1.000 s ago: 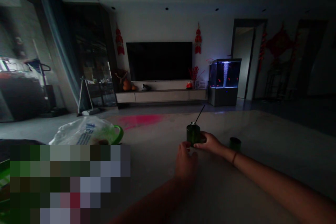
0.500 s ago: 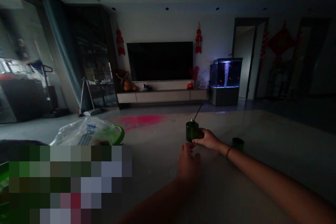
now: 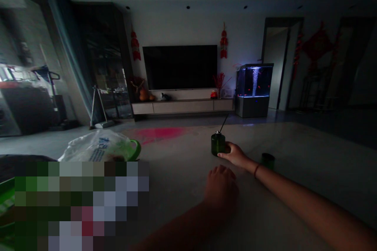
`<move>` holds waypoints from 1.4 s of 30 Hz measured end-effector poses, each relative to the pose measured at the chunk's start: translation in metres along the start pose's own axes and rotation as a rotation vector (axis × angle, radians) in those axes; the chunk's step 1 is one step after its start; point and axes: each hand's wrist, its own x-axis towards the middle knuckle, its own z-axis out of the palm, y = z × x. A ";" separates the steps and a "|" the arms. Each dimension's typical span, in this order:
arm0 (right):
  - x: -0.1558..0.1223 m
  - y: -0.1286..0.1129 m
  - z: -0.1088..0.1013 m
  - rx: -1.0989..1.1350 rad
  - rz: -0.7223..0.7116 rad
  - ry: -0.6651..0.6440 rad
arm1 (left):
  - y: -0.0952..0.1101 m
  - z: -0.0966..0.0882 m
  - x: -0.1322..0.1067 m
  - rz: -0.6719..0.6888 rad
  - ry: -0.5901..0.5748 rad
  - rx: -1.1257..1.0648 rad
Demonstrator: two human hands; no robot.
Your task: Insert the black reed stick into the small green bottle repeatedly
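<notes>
One upright green bottle in right hand.

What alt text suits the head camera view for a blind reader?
In a dim living room, a person's right hand grips a small green bottle with a thin stick on a pale table; the left hand rests nearby. A television and lit fish tank stand beyond.
</notes>
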 end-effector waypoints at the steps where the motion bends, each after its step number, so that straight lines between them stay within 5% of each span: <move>1: -0.001 -0.002 0.000 0.007 0.012 0.000 | 0.002 0.001 -0.001 0.107 -0.042 0.051; 5: -0.004 -0.010 -0.001 0.005 0.061 0.000 | 0.008 0.003 -0.005 0.305 -0.104 0.137; 31: -0.003 -0.004 0.001 0.088 -0.025 -0.029 | 0.012 -0.004 -0.009 0.242 -0.183 0.250; 36: 0.000 -0.001 0.005 -0.040 0.078 0.018 | 0.011 -0.002 -0.009 0.264 -0.162 0.250; 42: 0.003 0.005 0.007 -0.176 0.008 0.025 | 0.011 -0.001 -0.009 0.288 -0.141 0.260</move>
